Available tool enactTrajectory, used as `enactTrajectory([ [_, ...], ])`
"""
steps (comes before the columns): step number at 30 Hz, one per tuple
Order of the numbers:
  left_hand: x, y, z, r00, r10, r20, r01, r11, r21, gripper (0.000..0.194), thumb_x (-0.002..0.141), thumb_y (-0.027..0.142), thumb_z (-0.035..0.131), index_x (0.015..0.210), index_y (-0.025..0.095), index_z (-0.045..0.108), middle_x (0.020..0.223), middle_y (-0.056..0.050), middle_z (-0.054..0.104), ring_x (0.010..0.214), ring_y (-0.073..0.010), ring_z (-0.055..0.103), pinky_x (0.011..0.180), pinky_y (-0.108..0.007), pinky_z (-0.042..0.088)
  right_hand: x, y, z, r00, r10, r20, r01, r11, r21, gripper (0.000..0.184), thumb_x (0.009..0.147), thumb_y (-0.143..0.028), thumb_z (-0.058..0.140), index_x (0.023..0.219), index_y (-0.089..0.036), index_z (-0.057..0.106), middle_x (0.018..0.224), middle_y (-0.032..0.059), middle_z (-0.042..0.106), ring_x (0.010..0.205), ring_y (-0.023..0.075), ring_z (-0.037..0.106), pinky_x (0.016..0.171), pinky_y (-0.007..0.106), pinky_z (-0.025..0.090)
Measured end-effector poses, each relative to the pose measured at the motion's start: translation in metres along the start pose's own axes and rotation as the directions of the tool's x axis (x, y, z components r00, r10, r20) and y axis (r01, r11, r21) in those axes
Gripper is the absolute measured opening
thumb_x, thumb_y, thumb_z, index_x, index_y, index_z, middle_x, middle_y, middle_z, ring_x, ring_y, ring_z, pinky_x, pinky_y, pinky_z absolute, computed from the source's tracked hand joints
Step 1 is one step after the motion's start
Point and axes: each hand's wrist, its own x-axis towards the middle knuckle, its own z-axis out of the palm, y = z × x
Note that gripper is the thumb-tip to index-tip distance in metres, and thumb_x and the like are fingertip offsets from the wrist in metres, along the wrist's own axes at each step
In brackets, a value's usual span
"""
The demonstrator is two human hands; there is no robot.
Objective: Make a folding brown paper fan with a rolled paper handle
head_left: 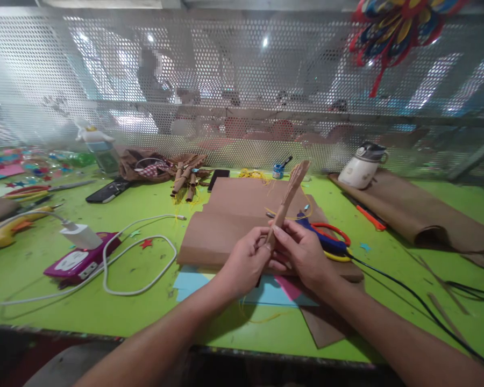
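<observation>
Both my hands are closed around the lower part of a rolled brown paper piece (pixel 287 201), narrow at the bottom and flaring into a pleated top. My left hand (pixel 248 259) grips its lower end from the left. From the right, my right hand (pixel 302 252) holds it with the thumb laid along the roll. The piece is tilted, its flared top leaning away to the right. Beneath my hands lie brown kraft paper sheets (pixel 213 236) over light blue paper (pixel 189 283). Close to my right hand are a blue glue gun (pixel 326 242) with a black cord and orange-handled scissors (pixel 339 230).
Several similar paper rolls (pixel 185 180) lie bundled at the back. A purple power socket (pixel 80 260) with a white cable is at left, near a phone (pixel 108 191). At right, a white bottle (pixel 361 165) rests by brown paper (pixel 431 209) and an orange cutter (pixel 370 217).
</observation>
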Motion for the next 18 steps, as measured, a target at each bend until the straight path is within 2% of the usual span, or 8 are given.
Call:
enactTrajectory([
  [7, 0.0003, 0.0003, -0.0004, 1.0, -0.014, 0.026, 0.015, 0.999, -0.031, 0.038, 0.082, 0.032, 0.058, 0.112, 0.012, 0.047, 0.088, -0.009, 0.066, 0.072, -0.0187, 0.067, 0.063, -0.031, 0.054, -0.0016, 0.0026, 0.0027, 1.0, 0.019, 0.005, -0.019, 0.998, 0.065, 0.03, 0.078, -0.044, 0.064, 0.097, -0.02, 0.064, 0.079, 0.0014, 0.063, 0.066, 0.0123, 0.06, 0.058, 0.022, 0.05],
  [11, 0.0003, -0.0018, -0.0009, 0.999, -0.021, 0.044, 0.023, 0.999, -0.04, 0.039, 0.083, 0.029, 0.054, 0.118, 0.013, 0.045, 0.086, -0.009, 0.066, 0.073, -0.0186, 0.067, 0.066, -0.033, 0.054, 0.0, 0.0059, 0.0028, 1.0, 0.008, 0.001, -0.008, 0.996, 0.089, 0.036, 0.082, -0.05, 0.056, 0.094, -0.017, 0.065, 0.072, 0.0019, 0.061, 0.055, 0.0103, 0.055, 0.046, 0.019, 0.046],
  [18, 0.0017, -0.0006, 0.0002, 0.999, 0.027, 0.035, -0.031, 0.994, 0.104, 0.041, 0.083, 0.027, 0.053, 0.121, 0.012, 0.048, 0.086, -0.009, 0.066, 0.071, -0.017, 0.065, 0.063, -0.029, 0.053, 0.0003, 0.0006, 0.0047, 1.0, -0.007, 0.009, 0.006, 0.994, 0.107, 0.034, 0.083, -0.048, 0.055, 0.091, -0.016, 0.063, 0.059, -0.0021, 0.055, 0.037, 0.0055, 0.039, 0.031, 0.017, 0.036],
])
